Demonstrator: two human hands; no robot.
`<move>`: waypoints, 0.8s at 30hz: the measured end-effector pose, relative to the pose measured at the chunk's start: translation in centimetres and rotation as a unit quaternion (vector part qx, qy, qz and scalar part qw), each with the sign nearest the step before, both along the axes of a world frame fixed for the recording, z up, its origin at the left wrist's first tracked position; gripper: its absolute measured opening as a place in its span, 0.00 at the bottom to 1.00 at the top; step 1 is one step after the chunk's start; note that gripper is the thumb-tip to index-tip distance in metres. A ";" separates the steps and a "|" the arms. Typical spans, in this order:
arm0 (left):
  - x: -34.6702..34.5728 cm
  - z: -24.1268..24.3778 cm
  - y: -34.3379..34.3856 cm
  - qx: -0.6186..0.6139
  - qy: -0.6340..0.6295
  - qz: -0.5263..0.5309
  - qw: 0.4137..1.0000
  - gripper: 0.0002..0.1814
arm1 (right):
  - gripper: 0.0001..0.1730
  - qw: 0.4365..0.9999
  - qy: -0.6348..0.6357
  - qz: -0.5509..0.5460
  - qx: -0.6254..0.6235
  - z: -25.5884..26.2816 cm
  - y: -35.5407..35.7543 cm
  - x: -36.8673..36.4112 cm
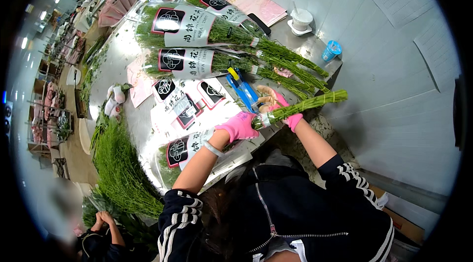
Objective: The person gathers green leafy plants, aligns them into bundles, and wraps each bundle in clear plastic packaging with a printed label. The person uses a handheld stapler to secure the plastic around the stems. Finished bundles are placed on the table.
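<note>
My left hand (239,127), in a pink glove, grips the narrow neck of a clear plastic sleeve around green foliage (168,177). Its bundled stems (310,105) point up to the right, with whitish tape at the neck. Behind the stems is my right hand (273,99), also gloved, its beige-coated fingers apart beside a blue tape dispenser (242,88); the stems partly cover its palm. Several finished-looking sleeved bunches (190,29) lie beyond, their stems towards the right. Printed sheets (218,114) lie left of the dispenser.
Loose green foliage (122,173) and pale wrapped blooms (114,101) lie at the left. A black phone-like object (258,24), a white cup (301,20) and a blue cup (331,50) stand or lie near the wall (369,77). Another person's hands (105,217) show at lower left.
</note>
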State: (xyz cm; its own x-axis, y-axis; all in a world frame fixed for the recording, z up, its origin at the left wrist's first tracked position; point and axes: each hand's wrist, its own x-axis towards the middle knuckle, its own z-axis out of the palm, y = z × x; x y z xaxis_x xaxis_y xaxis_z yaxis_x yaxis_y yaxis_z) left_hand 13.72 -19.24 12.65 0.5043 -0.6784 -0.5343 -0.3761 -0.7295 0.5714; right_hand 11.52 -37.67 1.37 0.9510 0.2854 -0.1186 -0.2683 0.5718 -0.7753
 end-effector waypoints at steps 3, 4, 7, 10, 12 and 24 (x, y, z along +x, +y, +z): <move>-0.1 0.1 0.1 0.001 0.047 0.007 0.999 0.24 | 0.37 0.910 -0.210 -0.060 -0.352 0.3 0.5 1.3; -0.4 -0.1 0.1 0.004 0.015 0.006 1.000 0.23 | 0.37 0.911 -0.213 -0.039 -0.350 0.4 0.6 1.3; -1.1 0.2 -0.2 0.024 0.031 0.001 0.999 0.22 | 0.33 0.778 -0.394 -0.003 -0.489 1.8 0.4 1.8; -2.6 1.5 -0.8 0.019 0.037 -0.018 0.999 0.25 | 0.29 0.949 -0.122 0.098 -0.274 1.6 -1.5 0.4; -3.7 0.2 -0.7 -0.028 -0.067 -0.048 0.996 0.29 | 0.28 0.929 -0.124 0.113 -0.329 -1.2 -2.6 -0.2; -1.9 0.2 -1.4 0.033 -0.010 -0.037 0.999 0.28 | 0.23 0.877 -0.158 0.099 -0.442 -3.2 -2.0 0.1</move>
State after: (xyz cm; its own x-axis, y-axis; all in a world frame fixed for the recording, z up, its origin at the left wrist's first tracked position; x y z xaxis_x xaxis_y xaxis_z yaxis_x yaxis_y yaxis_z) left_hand 11.78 -20.66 12.80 0.4651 -0.6781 -0.5690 -0.4414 -0.7348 0.5149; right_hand 11.64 -39.71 -1.78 0.9183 0.3783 -0.1171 0.0132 -0.3247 -0.9457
